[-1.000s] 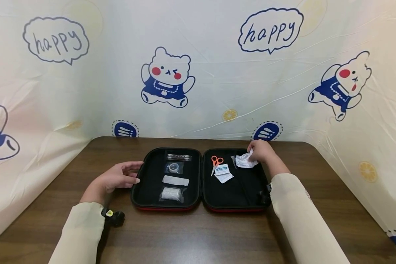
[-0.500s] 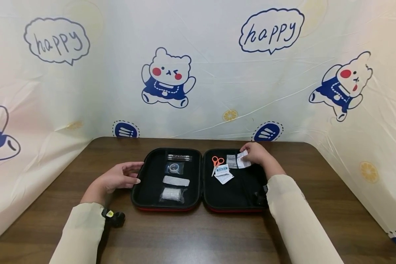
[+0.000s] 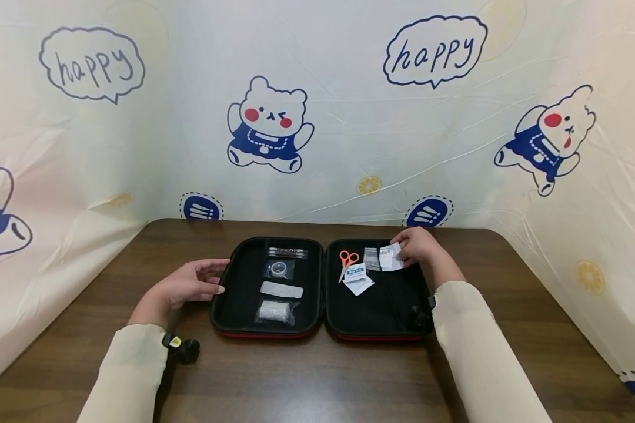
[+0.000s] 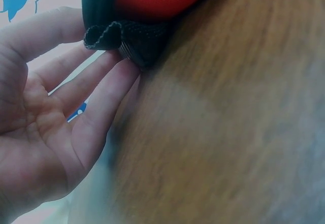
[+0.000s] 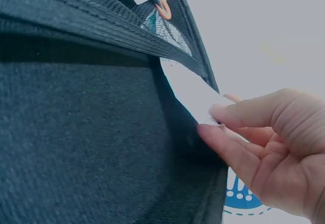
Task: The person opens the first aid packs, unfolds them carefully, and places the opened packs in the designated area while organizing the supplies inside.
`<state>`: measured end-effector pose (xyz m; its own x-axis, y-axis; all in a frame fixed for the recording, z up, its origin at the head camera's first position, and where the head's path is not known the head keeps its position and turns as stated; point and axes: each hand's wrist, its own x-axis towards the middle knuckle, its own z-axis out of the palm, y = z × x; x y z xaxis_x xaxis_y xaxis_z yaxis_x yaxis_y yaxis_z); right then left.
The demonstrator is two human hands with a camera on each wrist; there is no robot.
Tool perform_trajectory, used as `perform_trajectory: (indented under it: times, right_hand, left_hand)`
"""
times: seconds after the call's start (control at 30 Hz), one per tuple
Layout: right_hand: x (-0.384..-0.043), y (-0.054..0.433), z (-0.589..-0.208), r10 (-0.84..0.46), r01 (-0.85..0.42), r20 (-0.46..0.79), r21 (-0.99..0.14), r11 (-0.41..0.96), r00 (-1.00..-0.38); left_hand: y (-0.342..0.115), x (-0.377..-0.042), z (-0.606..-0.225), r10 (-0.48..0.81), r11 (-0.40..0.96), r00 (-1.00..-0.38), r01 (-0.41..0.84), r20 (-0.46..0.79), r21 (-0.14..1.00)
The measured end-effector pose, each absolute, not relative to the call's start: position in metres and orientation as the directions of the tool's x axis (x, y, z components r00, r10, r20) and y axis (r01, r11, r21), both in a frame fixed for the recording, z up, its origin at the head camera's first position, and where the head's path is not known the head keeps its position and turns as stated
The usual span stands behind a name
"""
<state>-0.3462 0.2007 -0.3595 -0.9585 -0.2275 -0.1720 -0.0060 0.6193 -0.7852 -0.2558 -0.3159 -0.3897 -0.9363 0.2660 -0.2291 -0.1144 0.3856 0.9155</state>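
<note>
A zipped case (image 3: pixel 370 317), black inside and red outside, lies unfolded on the table. In the head view my right hand (image 3: pixel 420 245) is at the back right of its right half. Thumb and fingertips pinch one end of a flat white packet (image 3: pixel 390 257). In the right wrist view the far end of this white packet (image 5: pixel 190 89) goes under the black edge of a mesh pocket (image 5: pixel 109 33). My left hand (image 3: pixel 193 282) touches the case's left side with fairly straight fingers. Its fingertips rest by a black fabric loop (image 4: pixel 104 35) in the left wrist view.
Orange-handled scissors (image 3: pixel 346 263), a grey packet (image 3: pixel 371 258) and white packets (image 3: pixel 358 281) lie in the right half. The left half has a bagged tape roll (image 3: pixel 278 269), a white strip (image 3: pixel 281 289) and a bagged bandage roll (image 3: pixel 275 311). A patterned cloth (image 3: pixel 349 141) hangs behind the table.
The white packet has moved left and turned upright beside the grey packet, which shows more fully. My right hand went left with it, then slightly back right. My left hand stays put.
</note>
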Motion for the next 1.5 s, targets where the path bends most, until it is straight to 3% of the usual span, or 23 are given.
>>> perform_trajectory:
  times: [0.5,0.8,1.5]
  right_hand:
    - [-0.353,0.194,-0.372,-0.208,0.030,-0.161,-0.852,0.523,-0.965]
    - [-0.352,0.188,-0.369,-0.161,0.027,-0.155,-0.797,0.603,-0.975]
    - [-0.356,0.180,-0.378,-0.198,0.085,-0.218,-0.848,0.523,-0.956]
  left_hand:
    - [-0.317,-0.256,-0.390,0.273,0.378,-0.934,-0.115,-0.230,0.919]
    - [-0.317,-0.257,-0.391,0.270,0.380,-0.935,-0.114,-0.228,0.918]
    - [-0.317,-0.257,-0.392,0.283,0.385,-0.933,-0.102,-0.223,0.917]
